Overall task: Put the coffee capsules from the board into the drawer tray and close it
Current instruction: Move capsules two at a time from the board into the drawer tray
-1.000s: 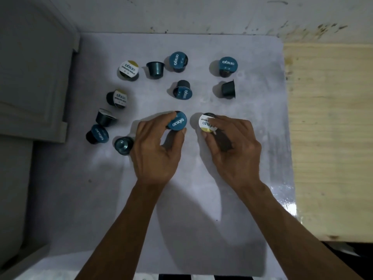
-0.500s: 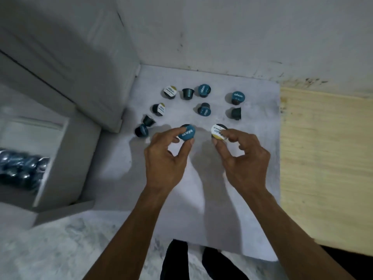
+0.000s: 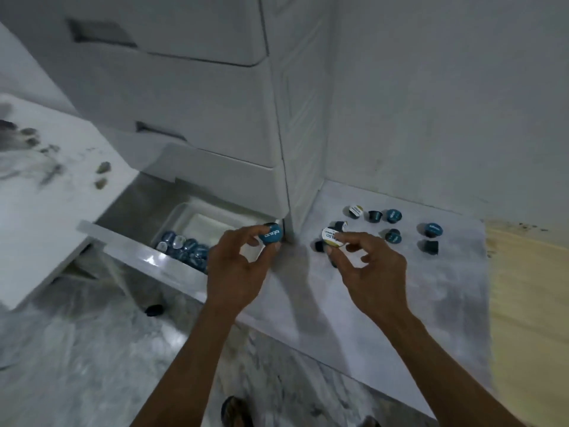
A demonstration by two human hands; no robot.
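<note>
My left hand (image 3: 237, 269) pinches a blue-lidded coffee capsule (image 3: 271, 236) in the air, at the right end of the open drawer (image 3: 147, 257). My right hand (image 3: 369, 272) pinches a white-and-yellow-lidded capsule (image 3: 330, 237) above the grey board (image 3: 385, 303). Several capsules (image 3: 392, 216) lie scattered on the far part of the board. In the drawer sits a white tray (image 3: 197, 218) holding several blue capsules (image 3: 187, 251) at its near end.
The white drawer cabinet (image 3: 215, 103) rises between drawer and board, against the white wall. A light wooden panel (image 3: 529, 318) lies right of the board. A white marble surface (image 3: 46, 195) stands left of the drawer. A dark capsule (image 3: 154, 310) lies on the marble floor below.
Both hands lifted their capsules off the board and carried them left; the view swung left, bringing the open drawer and tray into sight. The left capsule now hangs by the drawer's right end.
</note>
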